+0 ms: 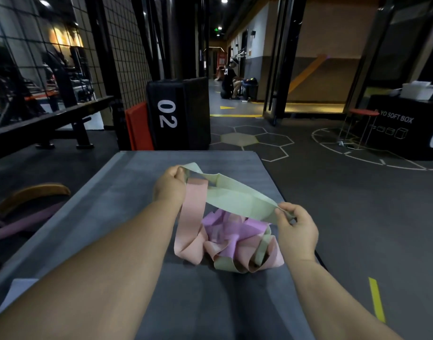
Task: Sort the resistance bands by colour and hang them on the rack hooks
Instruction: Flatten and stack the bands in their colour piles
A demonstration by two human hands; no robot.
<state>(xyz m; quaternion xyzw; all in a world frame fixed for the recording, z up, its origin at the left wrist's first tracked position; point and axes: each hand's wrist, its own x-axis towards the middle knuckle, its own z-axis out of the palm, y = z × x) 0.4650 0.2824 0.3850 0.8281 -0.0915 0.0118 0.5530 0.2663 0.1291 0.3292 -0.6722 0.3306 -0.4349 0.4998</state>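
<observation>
Forearms [107, 278] nearest us. Left hand [172, 185], at 11 o'clock of pile [235, 244], grips green band [235, 200] end together with pink band [192, 217]; right hand [296, 229], at 2 o'clock, pinches other end. Pile lies on worktop [137, 182]. We should release pink first, then lift green free slowly.

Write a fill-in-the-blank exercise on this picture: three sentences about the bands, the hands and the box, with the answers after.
1. The stretched band, gripped by the left hand and pinched by the right hand, is pale ____.
2. The pink band hangs down from the ____ hand.
3. The black box beyond the grey mat bears the number ____.

Missing words: green; left; 02.
</observation>
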